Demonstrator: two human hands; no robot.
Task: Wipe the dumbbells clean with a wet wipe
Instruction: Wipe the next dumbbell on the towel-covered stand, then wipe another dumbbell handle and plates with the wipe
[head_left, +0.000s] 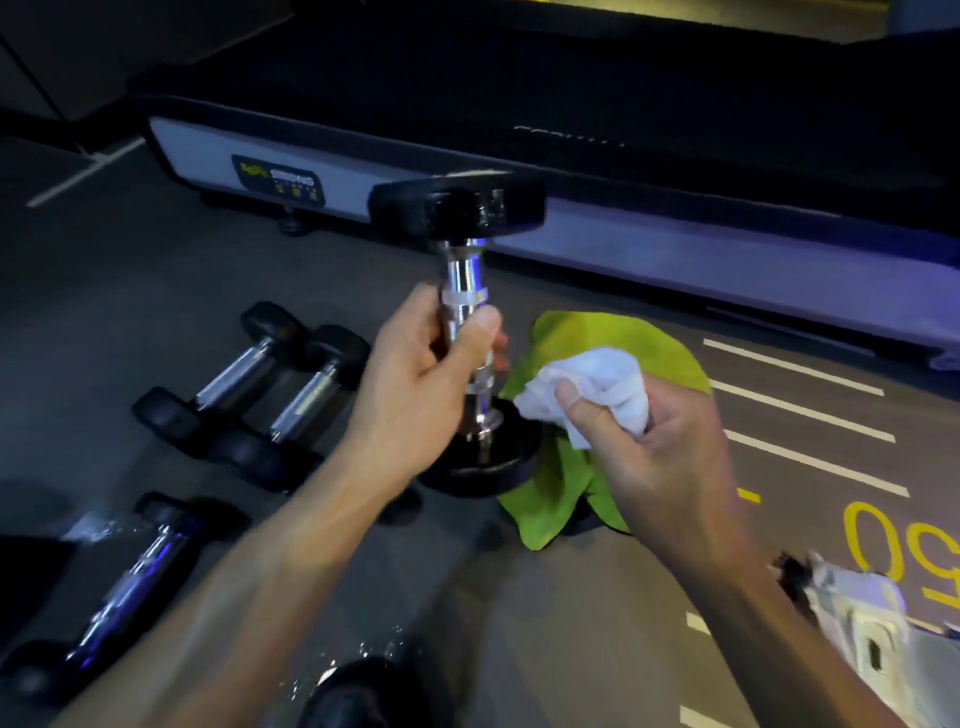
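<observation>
— Between the hands, what's happening?
— Left hand (415, 374) grips the upright dumbbell (462, 332) by its chrome bar; right hand (639, 431) pinches the bunched wipe (592, 384) just beside its lower head.
— Much left?
— Likely: three dumbbells (249, 384) lie left of the hands.
— Obstacles?
— Green cloth (613, 343) beneath; treadmill (675, 228) beyond.

Green cloth (618, 338) on floor, treadmill base (218, 156), white floor lines (800, 410)
</observation>
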